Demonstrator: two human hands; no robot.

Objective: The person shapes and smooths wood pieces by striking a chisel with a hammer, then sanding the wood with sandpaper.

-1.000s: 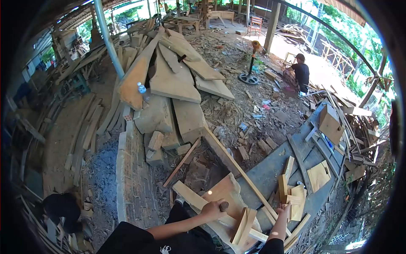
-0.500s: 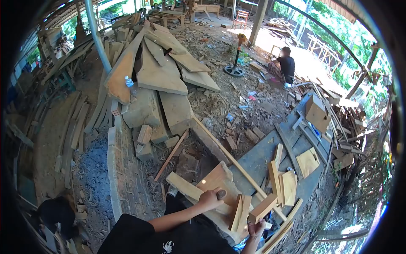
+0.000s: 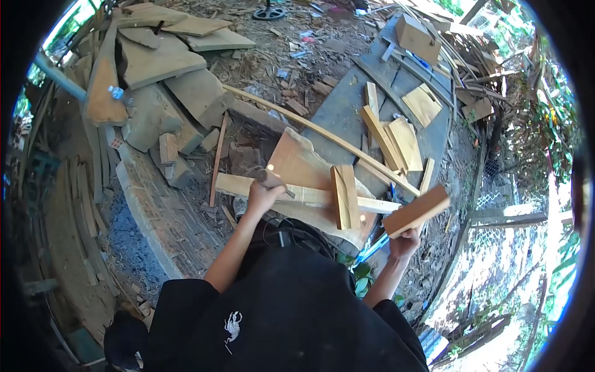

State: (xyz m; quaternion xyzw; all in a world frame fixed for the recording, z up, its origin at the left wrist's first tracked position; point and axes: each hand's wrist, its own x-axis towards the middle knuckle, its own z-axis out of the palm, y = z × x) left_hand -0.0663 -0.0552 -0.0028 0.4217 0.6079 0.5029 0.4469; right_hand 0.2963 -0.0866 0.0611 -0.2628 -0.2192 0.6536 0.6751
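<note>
My left hand [image 3: 265, 199] is closed around a tool with a thick, rounded brown wooden handle [image 3: 270, 180]; its far end is hard to make out. It is over a long pale plank [image 3: 310, 196] lying across a broad wooden slab [image 3: 300, 158]. My right hand [image 3: 404, 243] grips a rectangular wooden block [image 3: 416, 211] from below, raised and tilted right of the slab. Between my hands, a short piece of wood with a carved hollow [image 3: 346, 197] rests across the plank.
A long thin batten [image 3: 322, 137] runs diagonally beyond the slab. Loose boards [image 3: 406, 144] lie on a dark flat sheet [image 3: 338, 115]. Thick slabs [image 3: 161, 59] are piled at upper left, with a water bottle [image 3: 116, 92] on them. Another person's dark head [image 3: 126, 338] shows at lower left.
My view has tipped downward. My right hand has lifted the wooden block away from the carved piece, to the right. My left hand, still holding the tool, is now farther from it.
</note>
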